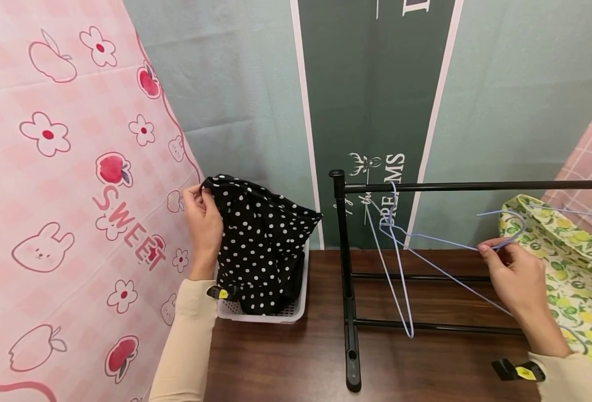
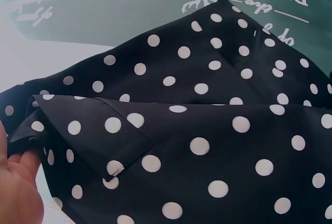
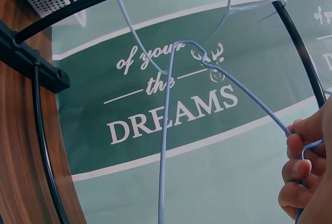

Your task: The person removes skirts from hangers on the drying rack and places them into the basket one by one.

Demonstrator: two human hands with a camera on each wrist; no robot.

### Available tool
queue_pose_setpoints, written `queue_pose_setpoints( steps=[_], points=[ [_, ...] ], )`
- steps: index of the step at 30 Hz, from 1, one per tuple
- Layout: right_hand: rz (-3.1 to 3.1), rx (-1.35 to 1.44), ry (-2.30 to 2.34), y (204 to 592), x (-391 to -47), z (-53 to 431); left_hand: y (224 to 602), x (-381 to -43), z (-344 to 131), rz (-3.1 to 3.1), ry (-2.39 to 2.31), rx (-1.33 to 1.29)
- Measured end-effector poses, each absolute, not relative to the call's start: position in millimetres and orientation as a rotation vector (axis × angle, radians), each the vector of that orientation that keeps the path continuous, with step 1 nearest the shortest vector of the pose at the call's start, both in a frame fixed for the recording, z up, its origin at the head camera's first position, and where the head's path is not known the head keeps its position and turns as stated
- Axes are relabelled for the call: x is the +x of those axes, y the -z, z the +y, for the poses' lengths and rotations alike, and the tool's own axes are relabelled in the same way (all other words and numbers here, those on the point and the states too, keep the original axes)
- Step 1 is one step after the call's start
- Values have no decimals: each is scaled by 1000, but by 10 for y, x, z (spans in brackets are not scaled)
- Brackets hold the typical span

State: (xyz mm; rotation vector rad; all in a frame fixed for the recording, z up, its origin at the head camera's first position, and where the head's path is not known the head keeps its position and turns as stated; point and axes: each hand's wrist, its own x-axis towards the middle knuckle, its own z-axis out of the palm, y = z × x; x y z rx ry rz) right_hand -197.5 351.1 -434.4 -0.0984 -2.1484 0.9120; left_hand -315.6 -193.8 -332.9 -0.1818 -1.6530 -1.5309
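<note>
My left hand (image 1: 203, 226) pinches the upper left corner of a black garment with white polka dots (image 1: 261, 234). That garment is lifted partly out of a white basket (image 1: 278, 319), its lower part still inside. In the left wrist view, the garment (image 2: 207, 146) spreads beyond my fingers, with one folded-over corner; its exact kind cannot be told. My right hand (image 1: 519, 273) grips a light blue wire hanger (image 1: 452, 243) near its hook, right of the basket. Another blue hanger (image 1: 404, 290) hangs from the rack's rail. The right wrist view shows my curled fingers on the hanger (image 3: 249, 97).
A black metal rack (image 1: 477, 186) stands on the brown wooden table (image 1: 286, 363). Lemon-print fabric (image 1: 567, 285) lies at the right. Pink printed cloth (image 1: 75, 195) covers the left side, and a green curtain (image 1: 235, 84) hangs behind.
</note>
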Motion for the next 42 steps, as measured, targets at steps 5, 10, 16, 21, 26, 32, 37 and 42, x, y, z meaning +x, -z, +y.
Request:
queue_pose_setpoints(
  steps=[5, 10, 16, 21, 26, 32, 37, 42],
  points=[
    [-2168, -114, -919, 4355, -1969, 3506, 3414, -3185, -1941, -1674, 1559, -160],
    [-2180, -113, -926, 4363, -1957, 3504, 3465, -3197, -1954, -1726, 1531, -108],
    [-2181, -96, -915, 4374, -1954, 3507, 3515, -3218, -1993, -1748, 1480, -179],
    [-2191, -101, -918, 4380, -1949, 3510, 3581, -3248, -2038, -1784, 1337, -229],
    [-2198, -117, -915, 4382, -1947, 3515, 3643, -3270, -2070, -1797, 1281, -270],
    [-2189, -103, -912, 4387, -1950, 3511, 3716, -3282, -2093, -1862, 1222, -251],
    [-2180, -87, -917, 4388, -1947, 3509, 3791, -3302, -2120, -1907, 1154, -278],
    [-2195, -91, -909, 4390, -1938, 3511, 3861, -3310, -2135, -1971, 1122, -270]
  ],
)
